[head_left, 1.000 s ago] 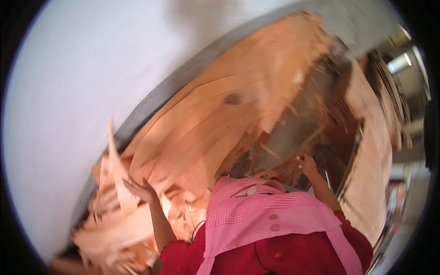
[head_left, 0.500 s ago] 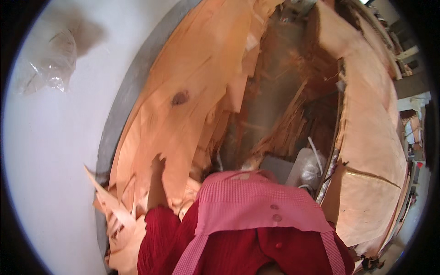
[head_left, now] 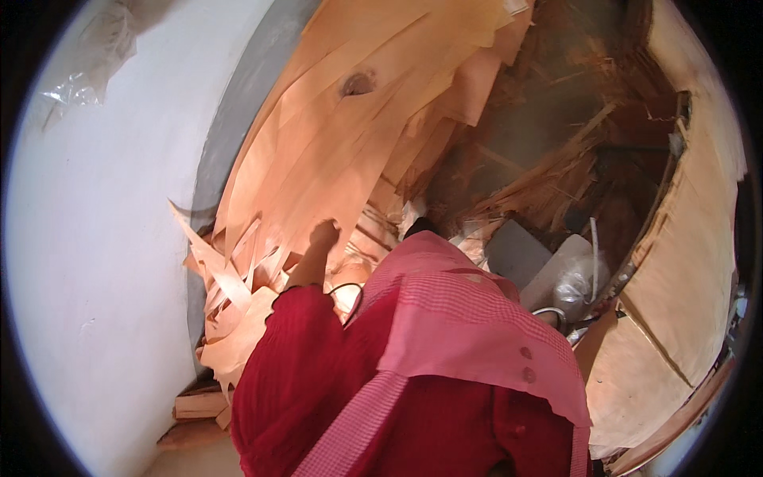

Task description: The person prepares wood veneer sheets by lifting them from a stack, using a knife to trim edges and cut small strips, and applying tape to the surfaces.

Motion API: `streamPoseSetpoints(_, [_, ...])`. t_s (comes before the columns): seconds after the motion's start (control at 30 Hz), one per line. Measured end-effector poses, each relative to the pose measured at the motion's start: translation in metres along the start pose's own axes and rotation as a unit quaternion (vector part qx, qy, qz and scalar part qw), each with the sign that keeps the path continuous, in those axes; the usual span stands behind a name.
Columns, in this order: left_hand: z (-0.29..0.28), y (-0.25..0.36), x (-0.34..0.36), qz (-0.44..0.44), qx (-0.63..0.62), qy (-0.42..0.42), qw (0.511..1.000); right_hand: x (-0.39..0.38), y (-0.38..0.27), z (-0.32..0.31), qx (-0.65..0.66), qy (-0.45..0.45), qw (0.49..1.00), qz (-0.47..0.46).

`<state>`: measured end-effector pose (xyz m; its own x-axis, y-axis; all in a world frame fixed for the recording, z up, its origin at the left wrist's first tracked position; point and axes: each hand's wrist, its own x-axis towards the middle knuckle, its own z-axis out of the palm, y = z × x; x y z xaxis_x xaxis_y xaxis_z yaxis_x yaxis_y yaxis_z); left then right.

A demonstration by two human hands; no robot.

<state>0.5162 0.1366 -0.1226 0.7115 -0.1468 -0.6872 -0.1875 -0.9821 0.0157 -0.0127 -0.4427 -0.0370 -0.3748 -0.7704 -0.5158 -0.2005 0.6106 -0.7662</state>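
Long, thin orange-tan wood veneer sheets [head_left: 318, 151] lie overlapped in a pile along the left, one with a dark knot. At the near end of this pile my left hand [head_left: 324, 233] has its fingers curled closed at the sheets, seemingly gripping the near edge of the top veneer. The fingertips are partly blurred. Torn veneer strips [head_left: 222, 274] stick up left of my forearm. My right hand is not visible; my body and pink apron [head_left: 469, 334] cover the near right.
A second veneer stack [head_left: 668, 334] rises at right. Between the piles are broken veneer scraps [head_left: 548, 183], a grey panel [head_left: 517, 250] and a clear plastic bag [head_left: 574, 282] near a white tube. A white wall [head_left: 119, 238] with a grey band stands at left.
My view has shifted, so the piles sit differently. My left hand has gone from outstretched fingers on the veneer to curled fingers. My right hand, earlier by the right stack, has left view.
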Motion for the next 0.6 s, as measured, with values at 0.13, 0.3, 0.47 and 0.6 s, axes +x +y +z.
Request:
streamPoseSetpoints(0.13, [-0.039,-0.029,0.034,-0.091,-0.003,0.006,0.996,0.005,-0.004,-0.005,-0.032,-0.003,0.999,-0.012])
streamPoseSetpoints(0.3, [-0.053,-0.027,0.066,-0.116,0.130,0.180,0.968,0.019,0.000,-0.028,-0.028,-0.001,1.000,0.003])
streamPoseSetpoints(0.47, [-0.047,-0.019,0.099,-0.222,0.200,0.185,0.936,0.016,-0.008,-0.027,-0.054,0.071,0.994,-0.064])
streamPoseSetpoints(0.6, [-0.041,-0.055,0.117,-0.094,0.222,0.156,0.958,-0.032,-0.020,-0.015,-0.070,0.025,0.995,-0.068])
